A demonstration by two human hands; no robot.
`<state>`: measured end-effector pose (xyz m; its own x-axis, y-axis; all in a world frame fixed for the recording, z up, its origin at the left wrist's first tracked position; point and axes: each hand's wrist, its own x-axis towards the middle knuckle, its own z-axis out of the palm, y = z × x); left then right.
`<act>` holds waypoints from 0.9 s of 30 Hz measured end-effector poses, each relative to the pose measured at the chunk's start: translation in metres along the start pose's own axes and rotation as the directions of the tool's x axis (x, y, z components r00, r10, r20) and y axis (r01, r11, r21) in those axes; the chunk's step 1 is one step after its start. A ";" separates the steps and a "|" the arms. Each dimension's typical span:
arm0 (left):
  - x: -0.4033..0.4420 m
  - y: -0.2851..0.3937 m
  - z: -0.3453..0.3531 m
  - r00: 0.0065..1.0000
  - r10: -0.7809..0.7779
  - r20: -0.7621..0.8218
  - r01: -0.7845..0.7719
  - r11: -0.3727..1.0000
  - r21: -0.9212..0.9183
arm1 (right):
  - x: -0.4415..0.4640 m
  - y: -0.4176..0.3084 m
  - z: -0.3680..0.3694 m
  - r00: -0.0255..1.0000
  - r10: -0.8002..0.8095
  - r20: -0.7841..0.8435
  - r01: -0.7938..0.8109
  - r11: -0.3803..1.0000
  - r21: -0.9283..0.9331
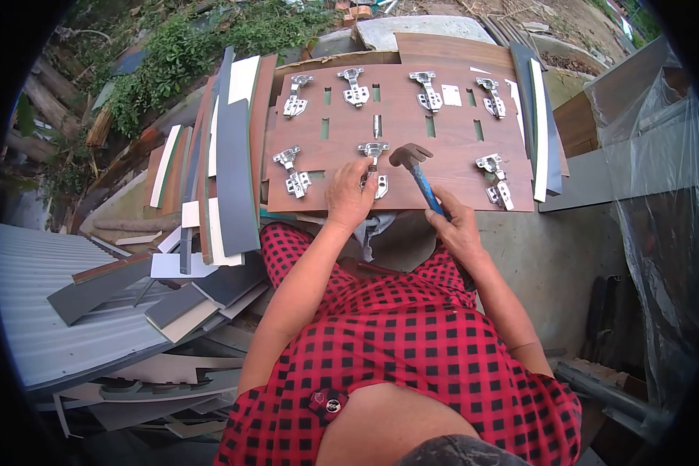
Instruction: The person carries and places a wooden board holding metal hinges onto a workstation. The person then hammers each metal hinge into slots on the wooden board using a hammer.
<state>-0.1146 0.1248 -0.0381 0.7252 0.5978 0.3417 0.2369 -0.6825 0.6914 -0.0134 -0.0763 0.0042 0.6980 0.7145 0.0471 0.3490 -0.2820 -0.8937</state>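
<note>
My left hand [350,194] has its fingers closed on a silver cabinet hinge [373,147] near the front middle of a brown wood-grain board [400,175]. Fingertips cover part of that hinge, so I cannot tell whether something small is also pinched there. In my right hand [459,228] is a claw hammer [423,183] with a blue handle, its head raised just right of the hinge. Another hinge [292,172] lies on the board to the left, and one more [495,182] to the right. A short metal rod [377,126] sits behind the held hinge.
Several more hinges [356,87] line the board's far side, among rectangular slots [430,126] and a white paper piece [451,95]. Stacked panel strips [236,167] flank the left, others [539,132] the right. Clear plastic sheeting [654,186] hangs at far right; offcuts [182,311] lie lower left.
</note>
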 end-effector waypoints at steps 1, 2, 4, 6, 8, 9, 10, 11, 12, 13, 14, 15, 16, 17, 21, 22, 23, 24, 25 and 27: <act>0.000 0.000 0.001 1.000 0.010 -0.010 -0.010 1.000 0.000 | 0.003 0.003 0.001 1.000 0.001 0.005 -0.001 1.000 0.000; 0.000 0.000 0.001 1.000 0.022 -0.020 -0.022 1.000 0.000 | 0.007 0.008 0.003 0.999 -0.002 0.033 0.004 0.998 -0.068; -0.001 0.001 0.001 1.000 0.018 -0.014 -0.018 1.000 -0.007 | 0.010 0.008 0.003 0.998 -0.007 0.060 0.016 0.990 -0.137; 0.001 0.002 -0.001 1.000 0.011 -0.018 -0.011 1.000 -0.009 | 0.012 0.003 0.003 0.993 0.000 0.116 0.018 0.987 -0.161; -0.001 0.002 0.000 1.000 0.005 -0.016 -0.005 1.000 0.020 | 0.010 -0.001 0.006 0.995 0.023 0.101 -0.013 0.995 -0.096; -0.001 0.002 -0.001 1.000 0.000 -0.022 0.000 1.000 0.023 | 0.010 -0.002 0.007 0.996 0.049 0.080 -0.047 0.998 -0.032; -0.001 0.003 -0.001 1.000 0.010 -0.027 -0.010 1.000 0.021 | 0.011 -0.002 0.006 0.995 0.045 0.086 -0.043 0.999 -0.033; -0.001 0.003 -0.001 0.999 0.021 -0.033 -0.021 1.000 0.020 | 0.012 -0.002 0.004 0.994 0.067 0.091 -0.060 0.995 -0.085; -0.002 0.003 -0.001 0.999 0.020 -0.040 -0.019 1.000 0.022 | 0.014 -0.001 0.001 0.992 0.088 0.093 -0.075 0.988 -0.136; -0.002 0.004 -0.002 0.999 0.008 -0.032 -0.007 1.000 0.015 | 0.015 0.002 -0.001 0.992 0.082 0.097 -0.068 0.988 -0.137; -0.002 0.005 -0.002 1.000 -0.004 -0.026 0.004 1.000 0.007 | 0.017 0.008 -0.003 0.994 0.054 0.099 -0.042 0.992 -0.117; -0.001 0.004 -0.001 0.999 -0.007 -0.037 0.007 1.000 0.008 | 0.020 0.007 -0.003 0.994 0.025 0.103 -0.015 0.995 -0.097; -0.002 0.003 -0.001 0.999 0.024 -0.046 -0.024 1.000 0.010 | 0.024 0.006 -0.002 0.994 0.019 0.112 -0.008 0.995 -0.100; -0.004 0.002 0.000 0.997 0.054 -0.054 -0.053 0.999 0.013 | 0.030 0.004 -0.002 0.996 -0.006 0.092 0.012 0.998 -0.060; -0.009 0.012 -0.007 0.999 -0.046 0.024 0.043 0.993 0.114 | 0.062 -0.038 0.007 0.995 -0.038 0.094 0.032 0.997 0.068; -0.008 0.012 -0.008 0.999 -0.047 0.017 0.045 0.992 0.115 | 0.066 -0.045 0.012 0.994 -0.023 0.105 0.008 0.991 0.134; -0.009 0.012 -0.008 0.999 -0.036 0.021 0.033 0.993 0.118 | 0.071 -0.045 0.018 0.994 -0.015 0.110 -0.001 0.989 0.145; -0.008 0.013 -0.009 0.999 -0.025 0.025 0.022 0.992 0.121 | 0.075 -0.044 0.023 0.993 -0.024 0.114 0.008 0.990 0.143; -0.008 0.014 -0.011 1.000 -0.026 0.014 0.024 0.992 0.122 | 0.080 -0.042 0.028 0.993 -0.023 0.114 0.012 0.995 0.094; -0.008 0.016 -0.012 0.999 -0.039 0.033 0.034 0.991 0.132 | 0.091 -0.024 0.038 0.991 -0.025 0.129 0.031 0.998 -0.049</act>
<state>-0.1244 0.1146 -0.0221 0.7361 0.6098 0.2937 0.3448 -0.7113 0.6125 0.0178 0.0200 0.0125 0.6024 0.7981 0.0111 0.4006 -0.2903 -0.8690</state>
